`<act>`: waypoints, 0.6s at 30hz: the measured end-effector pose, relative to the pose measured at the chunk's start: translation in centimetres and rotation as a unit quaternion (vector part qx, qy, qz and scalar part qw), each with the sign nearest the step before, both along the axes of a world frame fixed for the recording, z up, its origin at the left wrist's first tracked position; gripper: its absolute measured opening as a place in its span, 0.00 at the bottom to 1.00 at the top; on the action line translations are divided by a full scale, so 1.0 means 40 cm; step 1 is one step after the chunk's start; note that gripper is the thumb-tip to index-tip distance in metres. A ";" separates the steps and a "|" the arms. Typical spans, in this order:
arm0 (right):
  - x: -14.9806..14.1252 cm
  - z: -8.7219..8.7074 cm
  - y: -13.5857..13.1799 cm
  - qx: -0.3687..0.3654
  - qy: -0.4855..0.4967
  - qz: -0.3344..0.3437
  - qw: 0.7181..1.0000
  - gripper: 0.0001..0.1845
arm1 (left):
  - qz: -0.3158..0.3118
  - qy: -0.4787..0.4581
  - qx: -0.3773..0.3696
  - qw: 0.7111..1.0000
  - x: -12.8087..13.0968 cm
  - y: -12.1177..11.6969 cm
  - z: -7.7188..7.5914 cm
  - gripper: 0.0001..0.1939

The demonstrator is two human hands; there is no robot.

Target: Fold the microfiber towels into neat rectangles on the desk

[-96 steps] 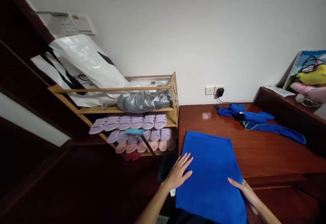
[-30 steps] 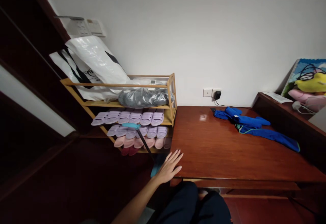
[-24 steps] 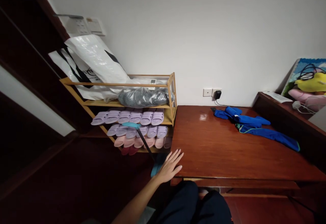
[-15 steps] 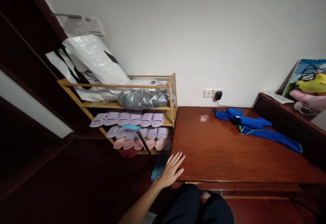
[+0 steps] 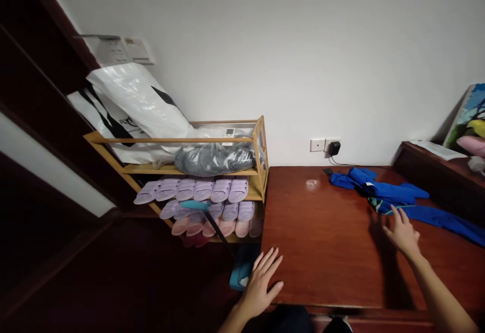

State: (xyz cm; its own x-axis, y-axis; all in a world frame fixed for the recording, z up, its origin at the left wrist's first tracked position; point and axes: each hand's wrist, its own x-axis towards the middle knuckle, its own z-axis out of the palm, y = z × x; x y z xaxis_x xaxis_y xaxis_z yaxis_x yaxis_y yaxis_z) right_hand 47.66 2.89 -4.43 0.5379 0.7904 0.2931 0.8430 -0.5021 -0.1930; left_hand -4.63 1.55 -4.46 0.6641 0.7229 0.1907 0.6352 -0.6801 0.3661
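Note:
My left hand (image 5: 261,280) lies flat with fingers apart at the front left corner of the brown wooden table (image 5: 303,252). Over the right half of the table is my right hand (image 5: 403,232), its fingers spread and nothing in them. Its fingertips are close to a bundle of blue cloth (image 5: 390,191) with green trim, perhaps a garment; whether they touch it I cannot tell. The cloth lies crumpled near the back of the table, one long blue strip stretching right.
Left of the table stands a wooden rack (image 5: 261,156) with several purple slippers (image 5: 222,190) and pink ones, a white bag (image 5: 140,100) and a plastic-wrapped grey bundle (image 5: 215,160) on top. A blue-handled dustpan (image 5: 238,275) leans beside it. A black plug (image 5: 334,148) sits in the wall socket.
My right hand has come into view from the right, reaching toward the blue cloth. My left hand stays at the table's corner. The view has shifted slightly.

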 end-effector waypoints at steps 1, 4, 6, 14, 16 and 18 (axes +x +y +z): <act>-0.020 0.003 0.058 0.027 0.009 -0.008 1.000 0.37 | 0.004 0.001 0.000 1.000 -0.002 0.000 -0.002 0.34; -0.053 0.013 0.202 0.087 -0.001 -0.031 0.996 0.37 | 0.014 0.004 -0.001 1.000 -0.006 0.002 -0.009 0.36; -0.045 0.010 0.260 0.074 -0.010 -0.039 0.996 0.36 | 0.014 0.007 -0.003 1.000 -0.009 0.005 -0.013 0.37; 0.022 -0.024 0.263 -0.049 0.008 -0.043 0.998 0.21 | 0.000 0.012 0.009 1.000 -0.013 0.032 -0.032 0.39; 0.019 -0.014 0.244 -0.044 0.020 -0.041 0.998 0.18 | 0.002 0.015 0.013 1.000 -0.013 0.033 -0.037 0.39; 0.015 0.006 0.230 -0.028 0.040 -0.061 0.997 0.16 | 0.004 0.016 0.019 1.000 -0.013 0.031 -0.042 0.40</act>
State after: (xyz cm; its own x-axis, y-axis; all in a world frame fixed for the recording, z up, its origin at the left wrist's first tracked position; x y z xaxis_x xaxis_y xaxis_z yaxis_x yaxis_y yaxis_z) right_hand 48.27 12.09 -4.17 0.6513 0.7313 0.2025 0.7577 -0.6123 -0.2259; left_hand -5.16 2.80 -6.13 0.6651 0.7203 0.1968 0.6510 -0.6885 0.3198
